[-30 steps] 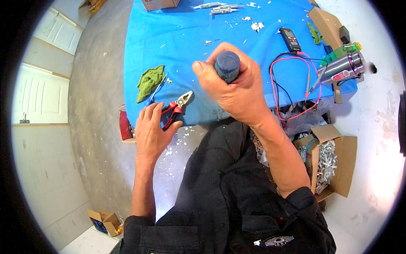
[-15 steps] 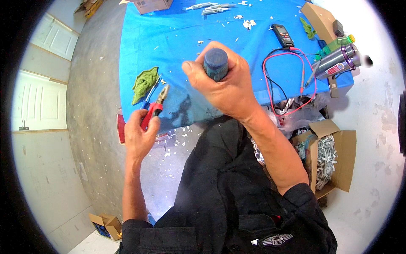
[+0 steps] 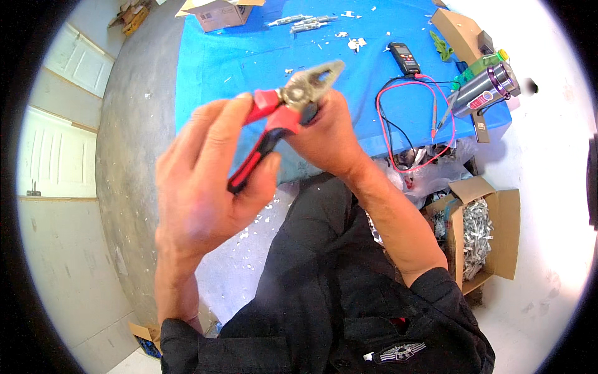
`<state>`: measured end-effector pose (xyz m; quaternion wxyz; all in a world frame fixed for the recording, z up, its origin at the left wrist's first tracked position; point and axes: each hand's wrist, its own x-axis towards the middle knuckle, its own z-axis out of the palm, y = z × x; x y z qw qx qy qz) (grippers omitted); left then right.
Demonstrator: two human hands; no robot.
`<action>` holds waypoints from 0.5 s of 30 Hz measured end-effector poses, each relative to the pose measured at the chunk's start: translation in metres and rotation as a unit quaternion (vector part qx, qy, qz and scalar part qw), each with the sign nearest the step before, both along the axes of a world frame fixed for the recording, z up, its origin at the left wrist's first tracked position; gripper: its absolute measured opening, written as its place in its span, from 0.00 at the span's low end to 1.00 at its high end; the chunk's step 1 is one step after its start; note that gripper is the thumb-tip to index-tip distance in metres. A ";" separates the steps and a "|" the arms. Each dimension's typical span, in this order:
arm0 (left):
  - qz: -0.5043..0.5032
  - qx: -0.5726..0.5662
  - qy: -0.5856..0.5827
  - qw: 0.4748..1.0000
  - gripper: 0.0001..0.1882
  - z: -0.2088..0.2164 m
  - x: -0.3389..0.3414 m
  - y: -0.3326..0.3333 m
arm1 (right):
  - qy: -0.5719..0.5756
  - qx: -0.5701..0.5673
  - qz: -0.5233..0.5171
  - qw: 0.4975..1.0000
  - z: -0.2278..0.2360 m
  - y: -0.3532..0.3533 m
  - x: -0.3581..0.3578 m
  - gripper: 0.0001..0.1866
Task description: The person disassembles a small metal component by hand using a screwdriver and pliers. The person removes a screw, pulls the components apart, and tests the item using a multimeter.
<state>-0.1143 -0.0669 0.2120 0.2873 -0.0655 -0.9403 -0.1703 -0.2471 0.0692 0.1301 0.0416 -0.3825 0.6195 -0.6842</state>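
My left hand (image 3: 208,168) is raised and closed around a pair of combination pliers (image 3: 298,93) with red and black handles. Their metal jaws point up and to the right, in front of my right hand (image 3: 330,137). That hand is closed round a dark blue cylinder (image 3: 309,113), most of which the pliers now cover. I cannot tell whether the pliers touch it. The green cloth and the blue-handled tool that lay at the table's left side are hidden behind my left hand.
On the blue-covered table (image 3: 249,50) lie several silvery slim parts (image 3: 305,23), white scraps (image 3: 356,44), a meter (image 3: 403,58) with red and black leads, and a steel flask (image 3: 486,90). A carton (image 3: 218,14) stands far left; an open box of metal strips (image 3: 478,230) is at right.
My left hand has lifted the pliers from beside the green cloth, up and rightward, in front of my right hand. My right hand has dropped slightly lower, still gripping the cylinder.
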 end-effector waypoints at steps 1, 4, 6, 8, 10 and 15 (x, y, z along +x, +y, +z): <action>0.014 -0.005 0.019 1.000 0.26 0.006 -0.001 -0.003 | 0.010 -0.044 -0.036 0.998 -0.005 -0.005 -0.001 0.09; 0.091 0.040 0.117 0.988 0.25 0.039 0.001 -0.005 | -0.028 0.036 -0.053 0.998 -0.003 -0.001 -0.002 0.13; 0.056 0.103 0.131 0.984 0.24 0.058 0.011 -0.008 | 0.008 0.012 -0.056 0.998 -0.002 -0.004 -0.001 0.13; -0.048 0.140 0.029 0.989 0.23 0.073 0.032 -0.022 | -0.001 -0.006 -0.041 0.999 0.003 -0.010 0.006 0.12; -0.016 -0.081 0.009 0.997 0.23 0.004 -0.004 0.005 | -0.019 -0.041 -0.044 0.998 -0.012 -0.008 -0.003 0.15; 0.037 0.006 0.069 0.997 0.24 0.029 -0.002 -0.005 | -0.032 0.000 -0.102 0.994 -0.009 0.005 -0.005 0.15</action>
